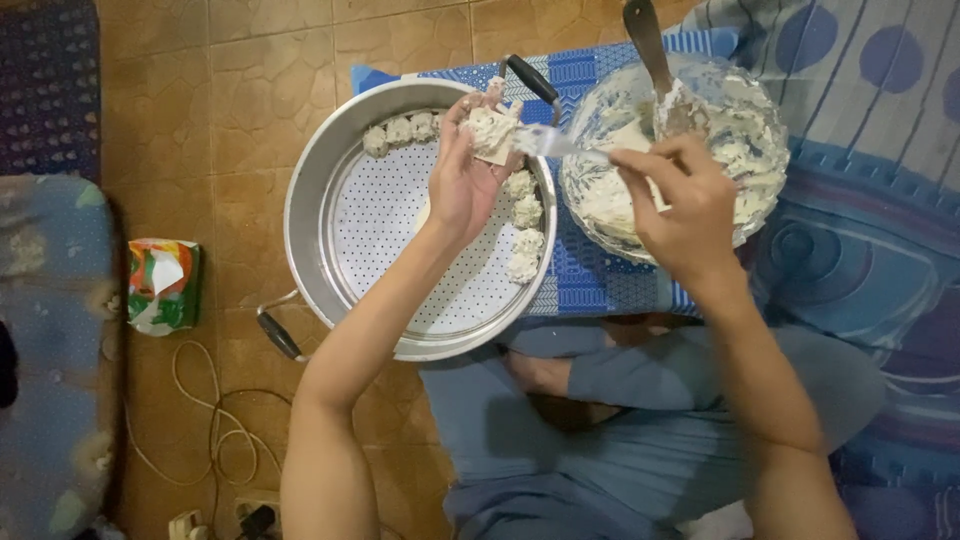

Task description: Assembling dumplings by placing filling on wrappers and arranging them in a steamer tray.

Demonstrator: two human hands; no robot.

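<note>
While the person sits cross-legged on the tiled floor, stuff is spread out in easy reach. Far left there's a crumpled green, orange and white packet with a pale cord looping below it, both well apart from the work. Next comes a big round metal steamer pan with a perforated tray, and a curve of small lumpy white dumplings lines its far and right rim, probably packed along the edge to leave the middle free.

Over that pan, the left hand is cupped palm-up, fingers curled loosely around a thin pale wrapper heaped with white filling, so it works like a little bowl. That filling looks chunky, creamy and moist. Right beside it, the right hand is pinched shut on a slim flat metal spreader, its tip touching the filling in the wrapper. Under that hand sits a clear glass bowl smeared with the same white mix, a metal spoon handle sticking up, resting on blue patterned cloth.
</note>
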